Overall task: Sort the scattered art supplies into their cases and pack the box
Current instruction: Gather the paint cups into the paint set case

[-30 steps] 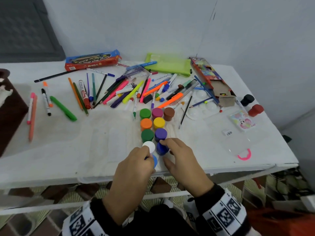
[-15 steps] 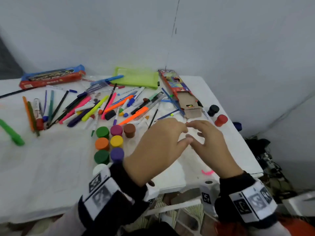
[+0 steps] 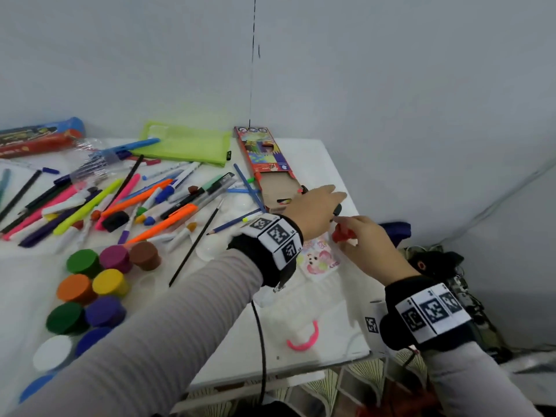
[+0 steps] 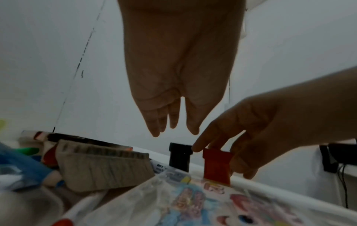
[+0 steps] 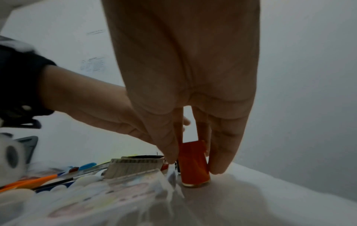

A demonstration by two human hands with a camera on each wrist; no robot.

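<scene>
A red paint pot [image 3: 341, 234] stands upright near the table's right edge, and my right hand [image 3: 346, 228] grips it between thumb and fingers [image 5: 218, 162]; the right wrist view shows the red pot [image 5: 194, 165] resting on the table. A black paint pot [image 4: 179, 157] stands just left of the red pot [image 4: 217, 165]. My left hand [image 3: 335, 203] hovers over the black pot [image 3: 337, 209] with straight fingers [image 4: 154, 130], holding nothing. Several other coloured paint pots [image 3: 99, 284] are grouped in rows at the near left.
A pile of pens and markers [image 3: 120, 200] covers the middle left. An open coloured-pencil box [image 3: 264, 158], a green pouch [image 3: 186, 145] and a red-blue case [image 3: 39, 136] lie at the back. A clear cartoon-printed bag [image 3: 319, 260] with pink handle [image 3: 304, 341] lies under my wrists.
Both hands left the rows of pots at the front and moved to the table's right side. My right hand has taken hold of the red pot; the left now hovers over the black one.
</scene>
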